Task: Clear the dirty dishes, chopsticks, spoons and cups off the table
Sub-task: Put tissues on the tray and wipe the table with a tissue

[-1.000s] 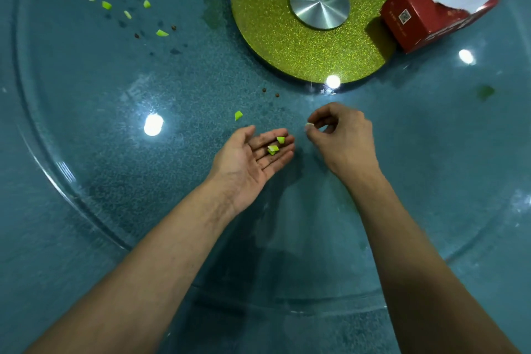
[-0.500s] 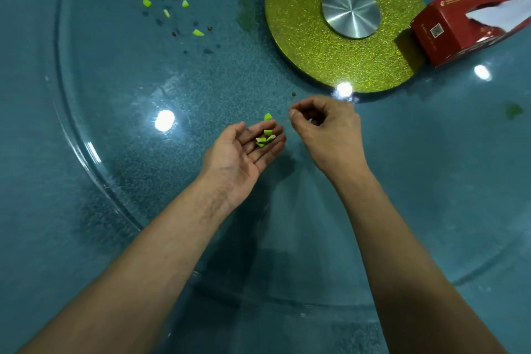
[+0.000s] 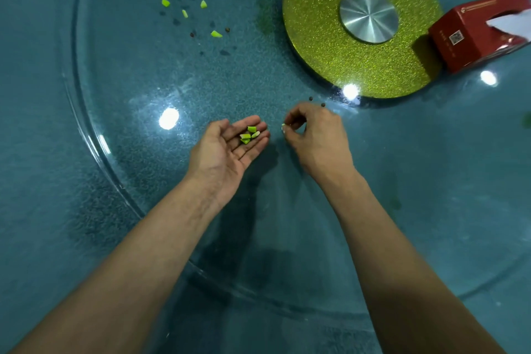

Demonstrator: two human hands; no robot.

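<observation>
Head view: the left hand [image 3: 227, 149] lies palm up just above the glass, fingers straight and relaxed. It cradles a small heap of bright green, wedge-cut vegetable scraps [image 3: 249, 135] on its fingers. The right hand [image 3: 316, 135] sits just beside it, fingers curled, with thumb and forefinger pinching one tiny pale-green scrap [image 3: 284, 125], the tips pointing toward the left palm.

No dishes, chopsticks, spoons or cups show here; what is left to clear appears to be crumbs. A loose scatter of green wedges and dark specks [image 3: 184, 3] lies well apart, far forward and to the left of both hands, so the left hand is nearer. It spreads in a rough band slanting from far left toward near right. Two dark round specks [image 3: 316, 102] sit just past the right knuckles.

All of it rests on a clear, glossy round glass turntable [image 3: 86, 123] over a teal speckled worktop [image 3: 43, 210]. A yellow-green glittery disc [image 3: 330, 52] with a brushed-metal hub [image 3: 368, 16] sits far right. A red cardboard tissue box [image 3: 482, 31] stands just beside that disc.
</observation>
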